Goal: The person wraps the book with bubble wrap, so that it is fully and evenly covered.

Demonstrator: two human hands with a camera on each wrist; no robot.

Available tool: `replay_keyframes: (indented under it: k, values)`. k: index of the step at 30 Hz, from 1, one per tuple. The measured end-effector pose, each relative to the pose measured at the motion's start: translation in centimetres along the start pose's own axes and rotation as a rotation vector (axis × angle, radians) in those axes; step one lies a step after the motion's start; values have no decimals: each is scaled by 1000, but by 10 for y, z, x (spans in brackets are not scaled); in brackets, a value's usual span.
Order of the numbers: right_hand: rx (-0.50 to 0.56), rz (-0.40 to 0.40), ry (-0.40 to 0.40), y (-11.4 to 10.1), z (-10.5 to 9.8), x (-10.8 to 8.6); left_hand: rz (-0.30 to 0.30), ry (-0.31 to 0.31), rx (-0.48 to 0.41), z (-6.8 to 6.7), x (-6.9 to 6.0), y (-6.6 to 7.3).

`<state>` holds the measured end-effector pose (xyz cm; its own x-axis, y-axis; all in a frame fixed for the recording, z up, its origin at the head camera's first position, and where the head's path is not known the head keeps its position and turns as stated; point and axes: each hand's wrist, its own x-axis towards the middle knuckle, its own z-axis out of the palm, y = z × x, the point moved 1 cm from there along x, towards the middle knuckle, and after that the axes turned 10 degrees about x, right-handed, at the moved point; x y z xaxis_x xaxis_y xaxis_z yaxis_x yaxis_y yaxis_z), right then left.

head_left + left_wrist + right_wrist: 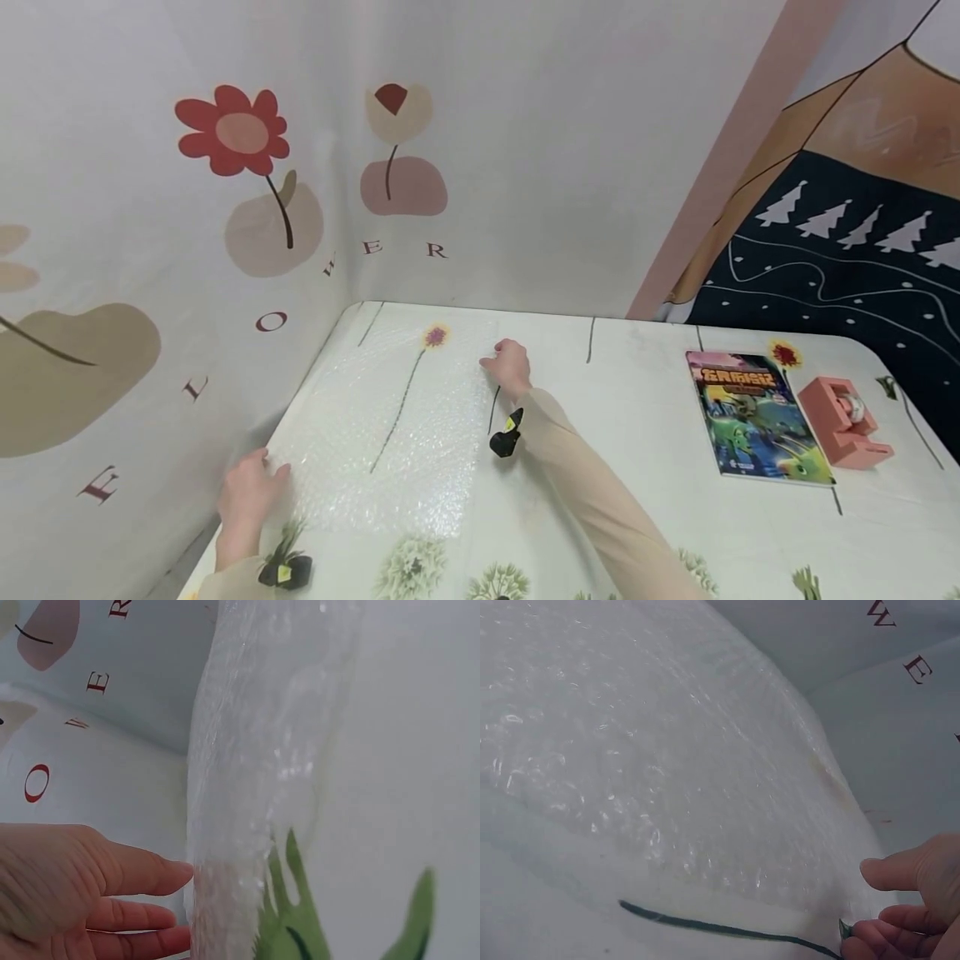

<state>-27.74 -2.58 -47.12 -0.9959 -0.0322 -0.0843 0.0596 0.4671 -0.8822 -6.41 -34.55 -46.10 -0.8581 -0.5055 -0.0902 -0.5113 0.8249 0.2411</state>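
A clear sheet of bubble wrap lies flat on the white flower-printed table, its printed stem and bloom showing through. My left hand is at the sheet's near left side. In the left wrist view its thumb and extended fingers reach the sheet's edge, and the fingertips are partly hidden there. By the far right edge of the sheet is my right hand. The right wrist view shows its thumb apart from its loosely bent fingers, which rest low near the tabletop beside the bubble wrap.
To the right lies a colourful book, with a pink tape dispenser beside it. A white flower-printed curtain rises along the left and back of the table. A dark tree-patterned cloth hangs at the back right.
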Motion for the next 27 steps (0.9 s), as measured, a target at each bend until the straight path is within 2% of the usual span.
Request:
replay_keyframes:
  k: [11,17,21,27]
  values:
    - [-95,15,67,-2,10,4,8,25,-10,1,1,-1]
    - [-124,36,78,-5,12,8,-16,33,-35,0,2,3]
    - [-55,97,54,-6,10,8,-35,56,-62,0,2,3]
    - [161,198,14,-7,1,4,-23,116,-115,-1,-1,1]
